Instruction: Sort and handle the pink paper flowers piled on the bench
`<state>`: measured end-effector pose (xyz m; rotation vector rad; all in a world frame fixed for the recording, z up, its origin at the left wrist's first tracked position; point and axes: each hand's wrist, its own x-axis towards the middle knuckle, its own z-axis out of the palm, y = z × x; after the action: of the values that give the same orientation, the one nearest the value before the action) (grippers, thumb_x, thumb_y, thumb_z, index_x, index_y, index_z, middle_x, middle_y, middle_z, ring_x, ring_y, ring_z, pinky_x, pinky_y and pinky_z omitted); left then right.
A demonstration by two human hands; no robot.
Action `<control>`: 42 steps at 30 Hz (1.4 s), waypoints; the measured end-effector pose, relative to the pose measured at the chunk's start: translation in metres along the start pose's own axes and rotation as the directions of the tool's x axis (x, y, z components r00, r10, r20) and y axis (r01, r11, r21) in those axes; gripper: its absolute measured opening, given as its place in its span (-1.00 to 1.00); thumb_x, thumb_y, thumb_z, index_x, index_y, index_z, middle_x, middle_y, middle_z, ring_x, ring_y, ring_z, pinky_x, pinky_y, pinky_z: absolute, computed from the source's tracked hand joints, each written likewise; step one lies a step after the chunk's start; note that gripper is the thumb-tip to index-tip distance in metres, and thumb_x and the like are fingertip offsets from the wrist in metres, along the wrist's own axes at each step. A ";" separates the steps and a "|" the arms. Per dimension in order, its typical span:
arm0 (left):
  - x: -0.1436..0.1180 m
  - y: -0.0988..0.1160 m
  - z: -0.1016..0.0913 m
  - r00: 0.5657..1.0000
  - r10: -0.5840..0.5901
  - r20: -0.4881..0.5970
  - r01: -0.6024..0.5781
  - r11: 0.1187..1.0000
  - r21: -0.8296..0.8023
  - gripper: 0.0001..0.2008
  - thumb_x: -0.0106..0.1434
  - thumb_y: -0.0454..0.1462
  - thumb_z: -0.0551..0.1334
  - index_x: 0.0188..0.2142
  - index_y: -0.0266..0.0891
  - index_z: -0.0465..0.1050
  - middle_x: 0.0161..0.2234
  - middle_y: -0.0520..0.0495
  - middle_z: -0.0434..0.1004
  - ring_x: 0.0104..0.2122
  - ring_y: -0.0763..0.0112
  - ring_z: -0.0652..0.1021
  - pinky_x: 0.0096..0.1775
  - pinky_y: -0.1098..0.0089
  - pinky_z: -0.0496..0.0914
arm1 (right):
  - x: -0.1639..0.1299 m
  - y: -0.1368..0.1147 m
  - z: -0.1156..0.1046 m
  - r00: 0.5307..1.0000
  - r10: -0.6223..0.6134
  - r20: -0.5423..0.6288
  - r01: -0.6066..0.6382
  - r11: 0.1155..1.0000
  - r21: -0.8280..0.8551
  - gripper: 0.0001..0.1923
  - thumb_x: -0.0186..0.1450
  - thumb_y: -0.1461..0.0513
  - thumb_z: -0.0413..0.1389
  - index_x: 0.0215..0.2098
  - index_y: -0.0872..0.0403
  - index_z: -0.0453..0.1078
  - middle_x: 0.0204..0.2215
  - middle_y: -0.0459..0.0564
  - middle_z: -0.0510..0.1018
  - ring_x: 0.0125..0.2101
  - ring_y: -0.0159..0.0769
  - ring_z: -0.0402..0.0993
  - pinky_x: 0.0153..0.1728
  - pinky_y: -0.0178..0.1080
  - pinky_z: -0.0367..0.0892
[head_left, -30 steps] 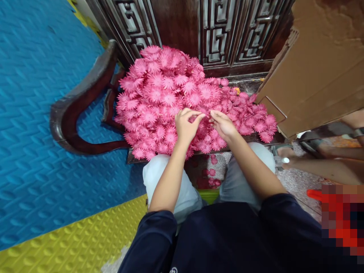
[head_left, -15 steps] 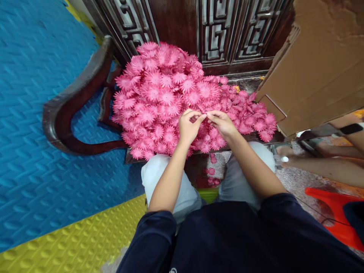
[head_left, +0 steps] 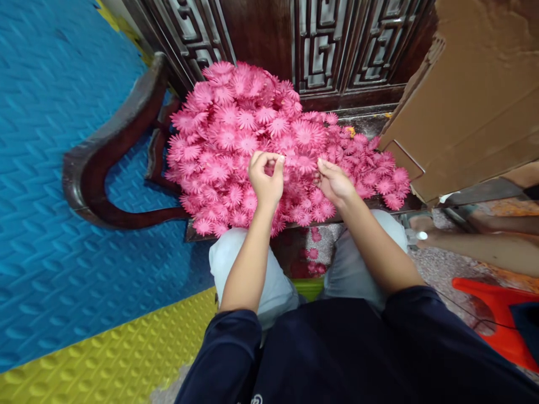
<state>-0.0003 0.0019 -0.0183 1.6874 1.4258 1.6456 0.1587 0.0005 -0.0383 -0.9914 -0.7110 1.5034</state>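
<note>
A big heap of pink paper flowers (head_left: 236, 129) covers the seat of a dark wooden chair (head_left: 109, 140) in front of me. My left hand (head_left: 265, 182) hovers over the middle of the heap, thumb and forefinger pinched together on a small pink flower that blends into the pile. My right hand (head_left: 336, 184) lies palm down on the flowers just to its right, fingers loosely curled. Whether it holds one is hidden. A short gap separates the two hands.
A carved dark wood panel (head_left: 328, 45) stands behind the chair. A brown cardboard box (head_left: 471, 101) leans at the right. Blue (head_left: 50, 168) and yellow (head_left: 109, 359) foam mats cover the floor at the left. Another person's limbs (head_left: 475, 247) and a red plastic item (head_left: 488, 303) are at the right. A few flowers (head_left: 311, 261) lie on the floor.
My hands, fingertips together half a second ago, have drawn apart. The left hand has moved up and left, still pinched. The right hand stays on the flowers.
</note>
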 end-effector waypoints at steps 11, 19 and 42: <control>0.030 -0.019 -0.033 0.915 -0.067 -0.398 0.207 0.924 0.322 -0.93 0.23 -0.30 0.19 -0.28 -0.23 0.37 -0.34 -0.04 0.37 -0.27 0.32 0.32 -0.03 0.16 0.15 | 0.004 -0.018 -0.016 0.991 -0.066 -0.113 0.075 0.994 0.082 -0.65 -0.05 0.06 0.34 -0.47 0.03 0.30 -0.56 -0.21 0.34 -0.55 -0.51 0.20 -0.51 -0.36 0.14; -0.006 0.000 0.000 0.999 0.021 0.040 -0.033 0.938 0.346 -0.80 0.22 -0.16 0.18 -0.20 -0.15 0.45 -0.18 -0.15 0.44 -0.06 0.10 0.35 0.00 0.14 0.11 | -0.007 0.001 0.011 0.999 0.019 -0.039 -0.020 1.000 -0.022 -0.56 -0.22 0.06 0.38 -0.42 0.04 0.42 -0.54 -0.21 0.40 -0.54 -0.54 0.19 -0.52 -0.38 0.07; -0.014 -0.003 0.011 0.958 -0.156 0.242 0.186 0.976 -0.110 -0.93 0.08 -0.31 0.28 -0.52 -0.20 0.46 -0.53 0.06 0.42 -0.47 0.48 0.42 -0.35 0.42 0.31 | -0.011 0.006 0.014 0.999 -0.019 0.033 0.022 0.996 -0.082 -0.60 -0.19 0.00 0.35 -0.49 0.05 0.42 -0.62 -0.22 0.33 -0.55 -0.51 0.16 -0.48 -0.34 0.09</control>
<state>0.0109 -0.0044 -0.0303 1.5754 1.2820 1.3683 0.1434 -0.0098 -0.0348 -1.0209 -0.8088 1.4850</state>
